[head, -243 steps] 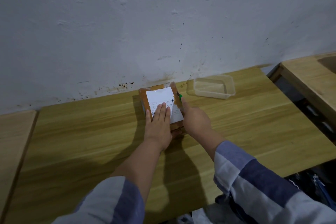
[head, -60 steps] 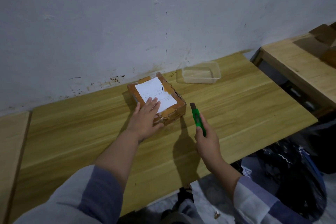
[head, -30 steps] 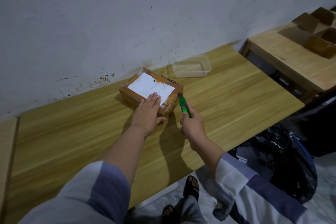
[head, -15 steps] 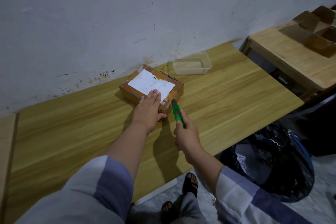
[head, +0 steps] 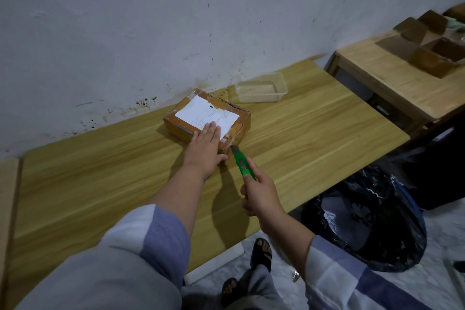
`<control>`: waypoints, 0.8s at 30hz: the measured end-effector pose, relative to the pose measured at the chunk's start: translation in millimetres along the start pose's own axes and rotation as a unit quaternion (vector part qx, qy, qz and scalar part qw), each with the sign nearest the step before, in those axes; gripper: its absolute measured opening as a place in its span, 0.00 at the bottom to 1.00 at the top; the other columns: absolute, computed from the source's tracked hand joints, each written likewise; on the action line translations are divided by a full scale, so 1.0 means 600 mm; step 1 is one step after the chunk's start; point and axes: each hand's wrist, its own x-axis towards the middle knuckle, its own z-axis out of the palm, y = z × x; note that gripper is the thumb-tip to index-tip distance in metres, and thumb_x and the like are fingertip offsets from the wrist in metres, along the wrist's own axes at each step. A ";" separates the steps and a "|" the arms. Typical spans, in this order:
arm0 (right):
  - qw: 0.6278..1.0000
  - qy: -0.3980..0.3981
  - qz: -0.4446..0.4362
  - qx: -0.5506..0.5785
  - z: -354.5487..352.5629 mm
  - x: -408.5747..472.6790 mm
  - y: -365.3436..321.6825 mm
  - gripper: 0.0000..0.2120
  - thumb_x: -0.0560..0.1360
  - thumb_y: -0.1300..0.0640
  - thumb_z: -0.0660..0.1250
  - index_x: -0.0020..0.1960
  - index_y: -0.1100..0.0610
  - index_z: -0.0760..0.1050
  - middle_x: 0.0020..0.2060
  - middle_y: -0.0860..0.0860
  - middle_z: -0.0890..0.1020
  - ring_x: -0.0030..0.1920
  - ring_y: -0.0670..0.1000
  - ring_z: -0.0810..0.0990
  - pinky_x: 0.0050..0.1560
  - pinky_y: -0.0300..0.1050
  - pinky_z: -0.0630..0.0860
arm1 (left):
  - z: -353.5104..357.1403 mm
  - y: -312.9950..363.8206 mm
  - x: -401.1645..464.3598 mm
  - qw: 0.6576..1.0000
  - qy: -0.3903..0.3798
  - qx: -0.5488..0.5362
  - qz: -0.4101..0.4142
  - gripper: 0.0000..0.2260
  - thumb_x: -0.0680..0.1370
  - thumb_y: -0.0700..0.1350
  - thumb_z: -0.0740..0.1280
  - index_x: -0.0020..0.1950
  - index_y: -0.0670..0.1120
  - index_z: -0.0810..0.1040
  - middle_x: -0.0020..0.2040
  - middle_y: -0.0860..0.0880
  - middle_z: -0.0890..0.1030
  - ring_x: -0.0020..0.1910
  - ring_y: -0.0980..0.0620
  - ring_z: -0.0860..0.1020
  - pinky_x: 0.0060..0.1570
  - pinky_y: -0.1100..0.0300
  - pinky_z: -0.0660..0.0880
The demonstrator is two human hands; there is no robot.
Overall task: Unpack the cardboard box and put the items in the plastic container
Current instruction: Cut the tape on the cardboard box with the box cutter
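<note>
knife (head: 242,163) tip now at box (head: 227,111) corner, two hands, one container (head: 260,87)

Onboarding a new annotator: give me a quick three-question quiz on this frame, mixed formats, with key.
1. True or false: the cardboard box already has its flaps open.
2. Which hand holds the green utility knife? A) left hand B) right hand C) neither
3. Fill in: the clear plastic container sits on the wooden table, between the box and the ____.

Key
1. False: the box is taped shut, with the left hand pressing flat on its top.
2. B: the right hand grips the handle, with the knife tip at the box's near corner.
3. wall.
</note>
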 end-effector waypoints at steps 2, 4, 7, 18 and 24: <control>1.000 0.003 0.013 0.020 -0.011 0.001 -0.008 0.25 0.80 0.54 0.57 0.73 0.37 0.56 0.28 0.51 0.69 0.20 0.47 0.63 0.20 0.34 0.60 | 0.000 0.000 0.000 1.000 -0.005 -0.001 -0.002 0.38 0.78 0.56 0.62 0.78 0.44 0.44 0.79 0.46 0.44 0.78 0.49 0.43 0.75 0.51 0.45; 0.998 0.014 0.032 0.046 -0.021 0.005 -0.018 0.23 0.78 0.49 0.60 0.72 0.45 0.60 0.27 0.51 0.68 0.18 0.46 0.62 0.21 0.35 0.59 | -0.001 0.002 -0.001 1.000 -0.005 0.002 -0.004 0.38 0.78 0.57 0.62 0.78 0.44 0.44 0.79 0.46 0.44 0.78 0.49 0.43 0.75 0.51 0.45; 0.996 0.027 0.054 0.059 -0.034 0.014 -0.037 0.18 0.78 0.47 0.61 0.59 0.60 0.75 0.25 0.51 0.67 0.18 0.46 0.61 0.22 0.35 0.57 | -0.003 0.005 -0.001 1.000 -0.011 0.002 -0.005 0.38 0.78 0.57 0.62 0.78 0.43 0.44 0.79 0.46 0.44 0.78 0.49 0.43 0.75 0.50 0.45; 0.998 -0.043 0.027 0.043 -0.061 0.042 -0.091 0.15 0.77 0.64 0.53 0.62 0.57 0.66 0.34 0.54 0.76 0.31 0.51 0.72 0.33 0.43 0.69 | -0.013 0.004 -0.008 1.000 -0.015 -0.002 -0.004 0.37 0.79 0.59 0.59 0.78 0.43 0.44 0.79 0.46 0.44 0.78 0.49 0.43 0.75 0.51 0.45; 0.993 0.052 -0.067 -0.085 -0.076 0.105 -0.108 0.15 0.72 0.61 0.68 0.58 0.57 0.72 0.39 0.53 0.76 0.30 0.50 0.71 0.32 0.45 0.71 | -0.016 0.018 -0.001 0.995 0.049 -0.068 -0.053 0.31 0.80 0.62 0.48 0.78 0.46 0.52 0.79 0.49 0.53 0.78 0.52 0.49 0.75 0.53 0.47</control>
